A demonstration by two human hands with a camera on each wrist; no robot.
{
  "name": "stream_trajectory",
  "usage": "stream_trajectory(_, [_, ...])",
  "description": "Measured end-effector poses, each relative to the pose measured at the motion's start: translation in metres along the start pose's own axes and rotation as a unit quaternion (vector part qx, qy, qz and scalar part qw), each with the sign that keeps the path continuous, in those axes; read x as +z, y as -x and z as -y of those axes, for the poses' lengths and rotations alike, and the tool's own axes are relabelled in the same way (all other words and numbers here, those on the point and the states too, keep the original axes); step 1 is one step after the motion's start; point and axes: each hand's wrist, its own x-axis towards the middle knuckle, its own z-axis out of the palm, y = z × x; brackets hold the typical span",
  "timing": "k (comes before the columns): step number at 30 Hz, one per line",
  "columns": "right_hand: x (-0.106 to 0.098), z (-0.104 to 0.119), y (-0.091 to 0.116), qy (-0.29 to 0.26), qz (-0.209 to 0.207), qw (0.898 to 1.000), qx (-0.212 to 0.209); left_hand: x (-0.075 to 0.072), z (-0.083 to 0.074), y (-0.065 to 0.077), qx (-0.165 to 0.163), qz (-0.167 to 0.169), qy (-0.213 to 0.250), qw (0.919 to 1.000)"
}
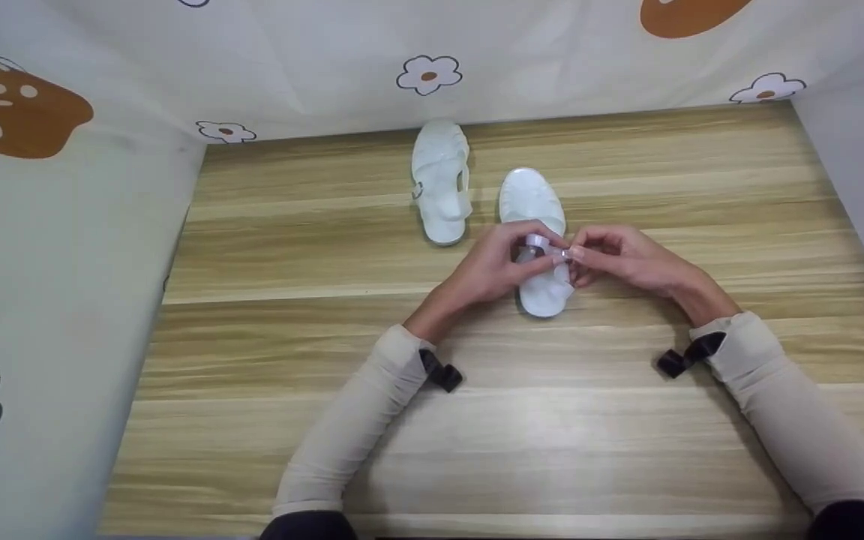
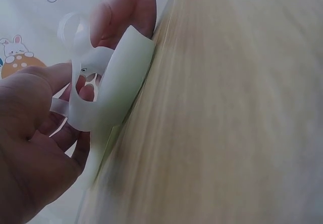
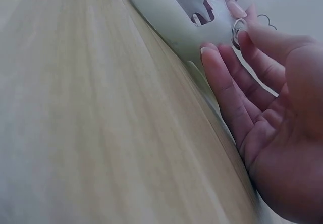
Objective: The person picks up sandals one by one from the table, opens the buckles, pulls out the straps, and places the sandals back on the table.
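A white sandal (image 1: 528, 199) lies on the wood-grain surface with its toe pointing away, both hands at its ankle strap. My left hand (image 1: 493, 262) pinches the pale strap (image 2: 76, 90) between thumb and fingers from the left side. From the right, my right hand (image 1: 638, 259) pinches the small metal buckle (image 3: 239, 33) between thumb and forefinger, its other fingers beside the sandal's heel part. The strap arches up above the sole in the left wrist view. Fingers partly hide the strap's end at the buckle.
A second white sandal (image 1: 439, 172) lies farther back to the left, its own buckle on its left side. A patterned cloth wall (image 1: 327, 67) borders the wooden surface (image 1: 312, 360) at the back, and pale side walls stand left and right.
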Motion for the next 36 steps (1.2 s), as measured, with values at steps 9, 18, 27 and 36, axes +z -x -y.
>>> stream_trajectory(9, [-0.0011, 0.0026, 0.0019, -0.017, 0.018, 1.000, -0.007, -0.0005, 0.0003, 0.0005, -0.002, -0.004, -0.015, 0.9999])
stream_trajectory(18, [-0.0015, -0.0002, 0.0014, -0.010, 0.017, 1.000, -0.015, -0.0001, 0.0008, 0.0009, 0.008, -0.009, -0.013, 0.9998])
stream_trajectory(27, [-0.0031, -0.0023, -0.0011, -0.014, 0.029, 0.999, -0.029, 0.0016, 0.0008, 0.0013, -0.004, -0.016, -0.012, 0.9998])
stream_trajectory(36, [-0.0010, -0.0028, -0.0013, -0.022, 0.019, 0.999, -0.020, 0.0025, 0.0004, 0.0007, -0.002, -0.013, -0.012, 0.9998])
